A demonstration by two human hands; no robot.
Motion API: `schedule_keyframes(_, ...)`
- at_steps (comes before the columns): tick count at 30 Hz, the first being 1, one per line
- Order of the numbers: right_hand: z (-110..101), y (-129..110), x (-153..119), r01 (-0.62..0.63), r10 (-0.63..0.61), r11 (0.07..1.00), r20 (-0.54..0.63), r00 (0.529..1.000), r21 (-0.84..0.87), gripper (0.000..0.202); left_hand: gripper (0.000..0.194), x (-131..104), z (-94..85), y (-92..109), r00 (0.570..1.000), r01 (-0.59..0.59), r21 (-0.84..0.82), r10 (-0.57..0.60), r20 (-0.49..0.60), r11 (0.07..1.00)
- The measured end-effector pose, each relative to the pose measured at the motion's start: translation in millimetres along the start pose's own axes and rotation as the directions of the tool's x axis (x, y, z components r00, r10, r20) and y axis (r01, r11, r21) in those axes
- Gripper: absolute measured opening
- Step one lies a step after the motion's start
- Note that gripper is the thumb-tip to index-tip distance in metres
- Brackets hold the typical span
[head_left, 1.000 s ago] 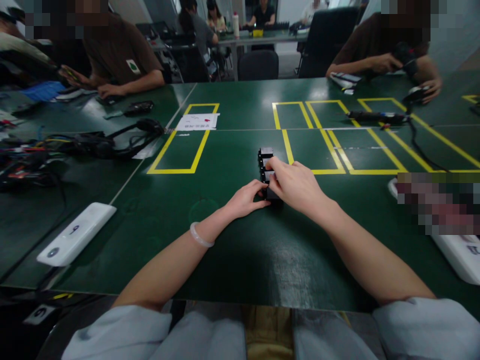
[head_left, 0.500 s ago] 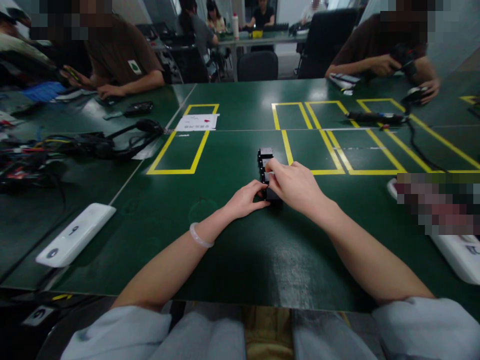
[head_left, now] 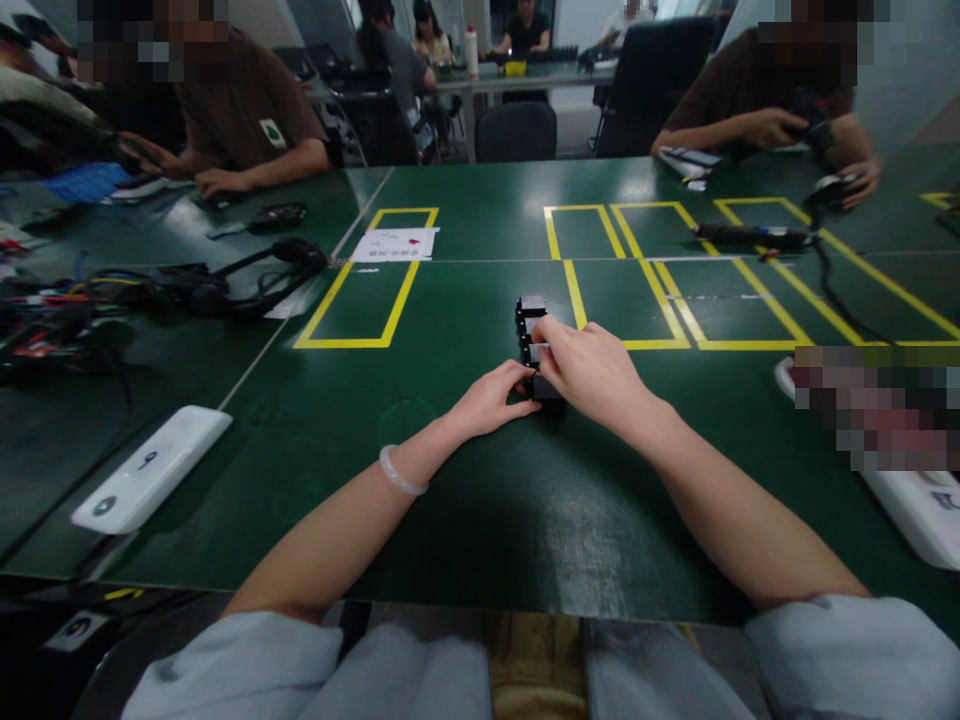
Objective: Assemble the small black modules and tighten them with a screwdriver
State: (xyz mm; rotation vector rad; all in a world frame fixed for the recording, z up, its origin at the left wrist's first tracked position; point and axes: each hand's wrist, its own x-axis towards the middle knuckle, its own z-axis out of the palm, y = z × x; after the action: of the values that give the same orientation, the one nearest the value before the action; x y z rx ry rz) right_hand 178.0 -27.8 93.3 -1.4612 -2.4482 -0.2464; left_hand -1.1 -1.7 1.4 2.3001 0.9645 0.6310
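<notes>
A narrow black object with several grey-topped blocks lies lengthwise on the green table, pointing away from me. My left hand grips its near end from the left, thumb low and fingers above. Over its middle, from the right, comes my right hand, with thumb and forefinger pinched together. Whatever sits between those right fingertips is too small and hidden to make out. The near right part of the black object is partly covered by my right hand.
Yellow tape outlines mark the table. A white device lies left, another right. Black headgear and tangled cables are at the left. A paper sheet lies beyond. Two people sit across; a black tool lies back right.
My hands and the black object have hardly moved; the right fingers show only a very slight shift. Across the table at the left, a person's hand has tilted the item it holds.
</notes>
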Motion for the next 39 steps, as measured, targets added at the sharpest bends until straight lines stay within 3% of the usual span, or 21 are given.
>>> schedule_keyframes(8,2.2,1.2,-0.1,-0.008,0.009,0.996,0.012,1.000,-0.088,0.029,0.042,-0.1,1.2,0.0,1.000,0.000,-0.023,0.001,0.007,1.000)
schedule_keyframes(23,-1.0,-0.5,-1.7,-0.011,0.011,1.000,-0.015,1.000,0.019,0.023,0.038,0.1,0.6,1.0,1.000,0.002,-0.009,-0.002,0.003,1.000)
schedule_keyframes(30,-0.9,1.5,-0.1,0.002,-0.001,0.999,0.016,1.000,-0.046,0.025,0.039,-0.3,-0.2,1.4,1.000,-0.005,-0.035,0.006,0.003,0.999)
schedule_keyframes(39,-1.9,1.8,-1.3,-0.007,0.007,1.000,-0.003,1.000,-0.007,0.023,0.037,-0.1,0.1,2.3,1.000,0.017,0.010,-0.017,0.011,1.000)
